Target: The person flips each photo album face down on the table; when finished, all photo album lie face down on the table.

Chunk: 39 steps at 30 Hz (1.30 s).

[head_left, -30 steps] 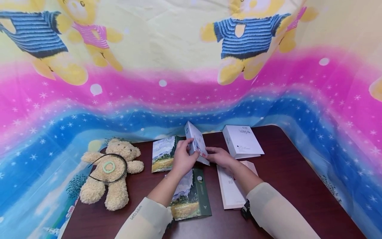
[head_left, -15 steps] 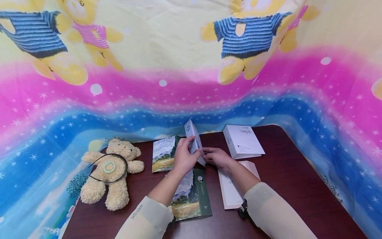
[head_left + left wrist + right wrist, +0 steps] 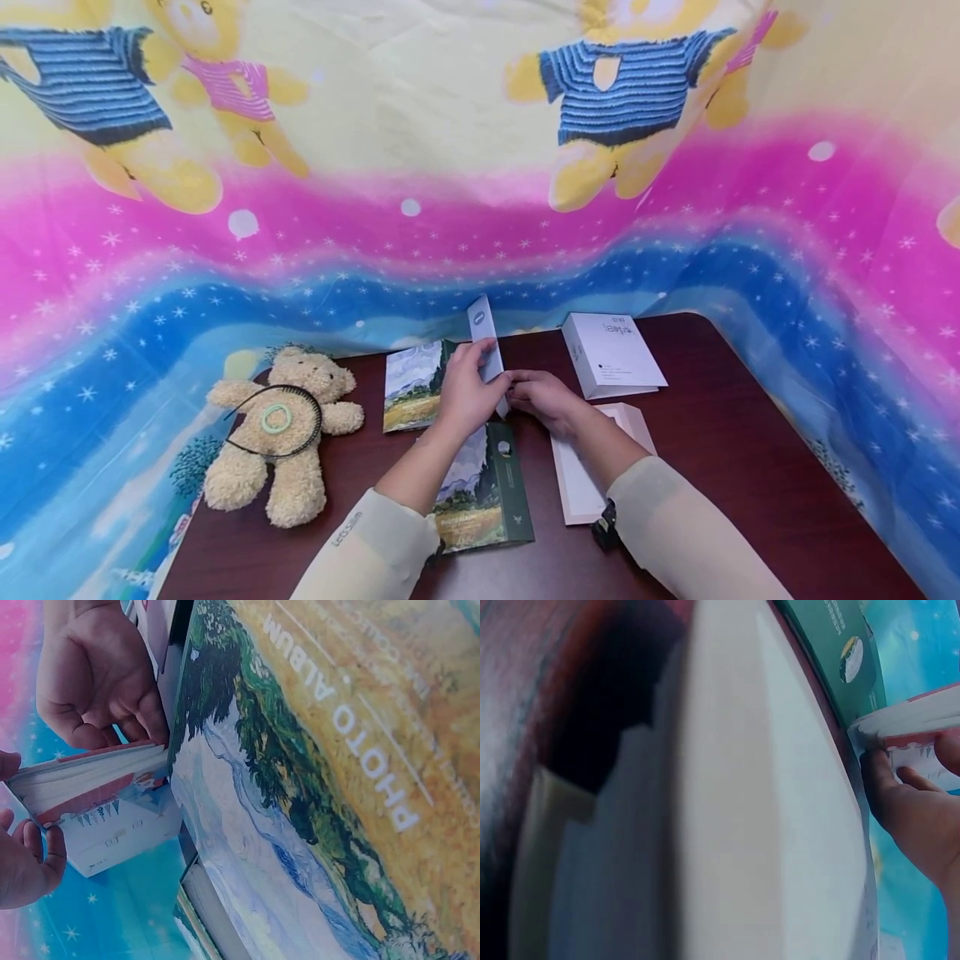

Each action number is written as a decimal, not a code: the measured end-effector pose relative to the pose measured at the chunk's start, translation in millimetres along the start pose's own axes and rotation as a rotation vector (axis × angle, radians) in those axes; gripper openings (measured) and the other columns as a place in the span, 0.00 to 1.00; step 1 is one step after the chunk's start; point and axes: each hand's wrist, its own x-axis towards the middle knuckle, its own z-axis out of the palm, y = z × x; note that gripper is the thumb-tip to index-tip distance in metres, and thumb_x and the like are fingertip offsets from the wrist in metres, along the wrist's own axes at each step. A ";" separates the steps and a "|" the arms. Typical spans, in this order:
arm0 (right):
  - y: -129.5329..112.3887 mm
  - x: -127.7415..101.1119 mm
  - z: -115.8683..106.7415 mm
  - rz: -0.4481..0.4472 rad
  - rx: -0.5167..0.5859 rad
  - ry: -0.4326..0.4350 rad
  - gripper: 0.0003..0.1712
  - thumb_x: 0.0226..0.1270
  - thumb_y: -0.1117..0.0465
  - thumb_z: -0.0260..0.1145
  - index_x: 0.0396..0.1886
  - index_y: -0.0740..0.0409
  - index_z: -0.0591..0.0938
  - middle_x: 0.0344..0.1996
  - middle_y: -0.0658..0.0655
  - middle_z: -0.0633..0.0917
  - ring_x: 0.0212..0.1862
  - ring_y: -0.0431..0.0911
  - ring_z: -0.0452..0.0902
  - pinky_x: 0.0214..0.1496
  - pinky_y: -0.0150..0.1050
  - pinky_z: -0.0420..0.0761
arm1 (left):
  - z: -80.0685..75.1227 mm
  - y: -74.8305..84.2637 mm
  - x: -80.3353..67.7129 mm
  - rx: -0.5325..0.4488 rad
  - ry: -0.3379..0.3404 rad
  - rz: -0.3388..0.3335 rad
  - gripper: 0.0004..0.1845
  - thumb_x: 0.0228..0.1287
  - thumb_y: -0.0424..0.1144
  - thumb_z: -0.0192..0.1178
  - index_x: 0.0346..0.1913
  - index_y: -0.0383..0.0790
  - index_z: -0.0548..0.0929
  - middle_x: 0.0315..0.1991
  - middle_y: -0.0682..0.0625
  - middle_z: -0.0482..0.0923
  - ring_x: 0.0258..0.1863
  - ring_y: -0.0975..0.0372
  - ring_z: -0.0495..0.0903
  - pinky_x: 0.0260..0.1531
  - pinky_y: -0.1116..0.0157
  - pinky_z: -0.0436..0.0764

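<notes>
Dark counter: we hold a small white booklet (image 3: 487,350) mid-counter, left hand (image 3: 465,398) gripping its side, right hand (image 3: 546,398) pinching its base; it's tipped more upright than before.

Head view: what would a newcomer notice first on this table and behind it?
First, the huge bright bear-print cloth hung behind the dark table. Next, at the table's middle, the left hand and right hand together hold a small white book upright. A cream teddy bear lies at the left, wearing a black headband.
</notes>
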 end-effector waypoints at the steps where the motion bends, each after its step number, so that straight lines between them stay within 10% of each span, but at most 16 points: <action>1: 0.3 0.1 0.2 -0.003 0.001 -0.004 0.29 0.74 0.70 0.55 0.73 0.69 0.71 0.66 0.64 0.77 0.57 0.48 0.78 0.68 0.47 0.76 | -0.3 0.5 0.0 0.006 -0.003 0.000 0.32 0.64 0.43 0.73 0.71 0.48 0.77 0.63 0.48 0.74 0.58 0.54 0.77 0.54 0.53 0.82; 14: -19.0 -2.9 -4.4 -0.060 -0.239 0.019 0.28 0.72 0.61 0.66 0.72 0.54 0.77 0.57 0.56 0.84 0.56 0.52 0.78 0.63 0.49 0.76 | -0.3 0.8 -0.3 0.029 0.000 0.001 0.32 0.63 0.46 0.73 0.70 0.47 0.78 0.64 0.48 0.75 0.59 0.54 0.77 0.54 0.53 0.83; 39: -50.9 -20.0 -3.6 -0.085 -0.135 -0.013 0.26 0.80 0.58 0.60 0.75 0.54 0.74 0.68 0.62 0.76 0.65 0.55 0.78 0.64 0.55 0.80 | 5.2 -12.7 -3.1 -0.100 -0.055 -0.070 0.44 0.62 0.45 0.75 0.78 0.44 0.66 0.70 0.41 0.65 0.56 0.49 0.80 0.48 0.56 0.86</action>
